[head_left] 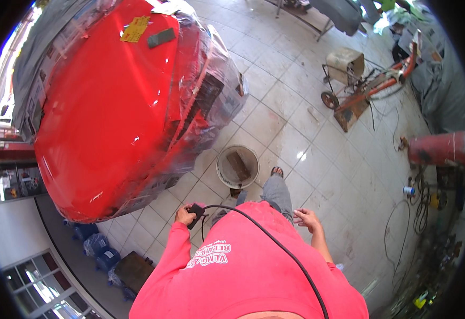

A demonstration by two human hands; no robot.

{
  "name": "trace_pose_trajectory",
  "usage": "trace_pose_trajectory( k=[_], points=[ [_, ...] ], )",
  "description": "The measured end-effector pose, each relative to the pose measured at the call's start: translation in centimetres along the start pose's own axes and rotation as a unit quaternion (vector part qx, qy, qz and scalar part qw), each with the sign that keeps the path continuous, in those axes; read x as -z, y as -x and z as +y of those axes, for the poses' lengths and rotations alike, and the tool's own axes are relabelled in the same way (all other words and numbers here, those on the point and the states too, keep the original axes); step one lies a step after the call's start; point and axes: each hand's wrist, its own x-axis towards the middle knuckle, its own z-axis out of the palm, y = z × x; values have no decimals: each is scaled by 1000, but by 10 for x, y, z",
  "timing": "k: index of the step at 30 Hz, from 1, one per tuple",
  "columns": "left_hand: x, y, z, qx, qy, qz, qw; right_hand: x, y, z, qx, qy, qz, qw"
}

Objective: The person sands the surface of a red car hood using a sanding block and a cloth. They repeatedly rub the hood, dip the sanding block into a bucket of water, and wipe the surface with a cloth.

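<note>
My left hand [183, 215] is closed around a small black box-shaped device [195, 213] at my left side. A black cable [272, 234] arches from near it across my red shirt. On my right, my right hand [308, 218] hangs beside my leg, fingers loosely apart and holding nothing. Ahead of my feet stands a whitish bucket [225, 171] with a brown block [238, 166] in it. To the left, a glossy red car hood [105, 111] is bordered by clear plastic sheeting [227, 95]. On it lie a yellow sheet [135, 29] and a grey-green pad [161, 38].
A rusty orange wheeled frame [384, 85] with a dirty beige container [345, 65] stands at far right. Nearer on that side are a red cylinder [438, 147] and coiled cables [421, 210]. Blue water jugs [106, 258] line the left wall. White tiles [328, 175] cover the floor.
</note>
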Motion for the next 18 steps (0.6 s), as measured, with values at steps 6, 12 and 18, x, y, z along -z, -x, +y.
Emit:
trace_pose_trajectory(
  k=[6, 12, 18],
  points=[
    [-9, 14, 80, 10, -7, 45, 999, 86, -82, -11, -62, 132, 18, 989],
    [-27, 29, 192, -49, 55, 70, 995, 181, -136, -105, 31, -44, 59, 997],
    [-43, 16, 299, -65, 87, 32, 994, 244, -125, -76, -38, -107, 85, 990]
  ],
)
